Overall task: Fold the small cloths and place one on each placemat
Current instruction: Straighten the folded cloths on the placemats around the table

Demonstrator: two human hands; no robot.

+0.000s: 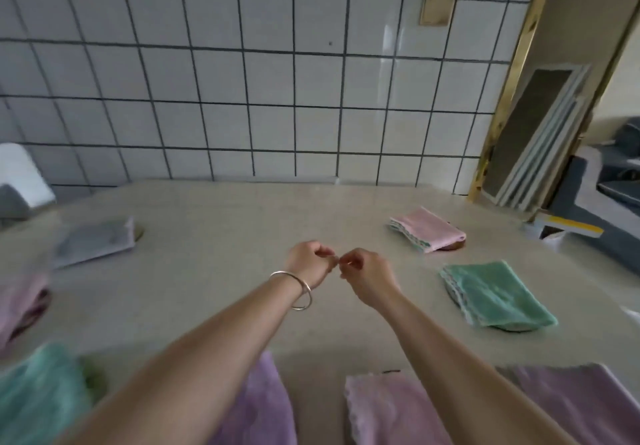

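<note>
Across the table (221, 223), folded cloths already cover mats, the green cloth (495, 294) and pink cloth (427, 228) at your right, while your left hand (310, 259) and right hand (365, 273) curl fingertip-to-fingertip grasping nothing visible, so a careless reach could drag 1 off.

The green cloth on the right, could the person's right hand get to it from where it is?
Probably yes. The right hand hangs over bare table at mid-table beside the left hand, and the folded green cloth lies to its right with nothing between them.
</note>
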